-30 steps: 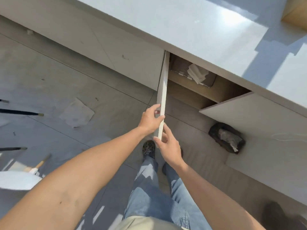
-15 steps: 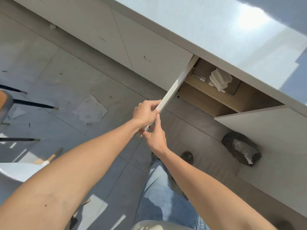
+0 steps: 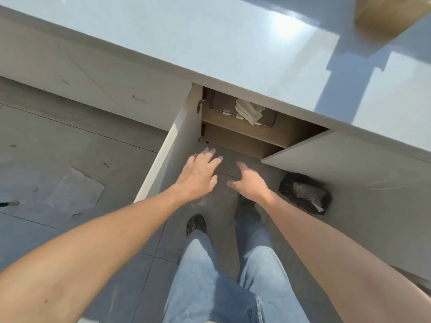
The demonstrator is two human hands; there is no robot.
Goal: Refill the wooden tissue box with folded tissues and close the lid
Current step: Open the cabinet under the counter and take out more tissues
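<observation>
My left hand [image 3: 198, 176] is extended forward with its fingers spread apart and holding nothing; the fingertips are motion-blurred. My right hand [image 3: 250, 183] is extended beside it, palm turned inward, fingers loosely apart and likewise empty. The two hands are near each other but not touching. Both hang in front of an open cabinet under the counter [image 3: 210, 43]. The left door [image 3: 172, 157] stands swung out toward me, just left of my left hand; the right door [image 3: 338, 155] is also open, to the right of my right hand. Inside, on the upper shelf [image 3: 233, 120], sits a flat container with white tissues [image 3: 248, 110] sticking up from it; it is dim in there, so I cannot tell whether this is the tissue box. A wooden box [image 3: 391, 15] sits at the far right corner of the counter, partly cut off by the frame edge. On the floor [image 3: 70, 141], a dark bag [image 3: 305, 192] lies near the right door and a paper sheet [image 3: 74, 191] lies well to the left. My jeans [image 3: 221, 287] and shoes fill the lower centre.
</observation>
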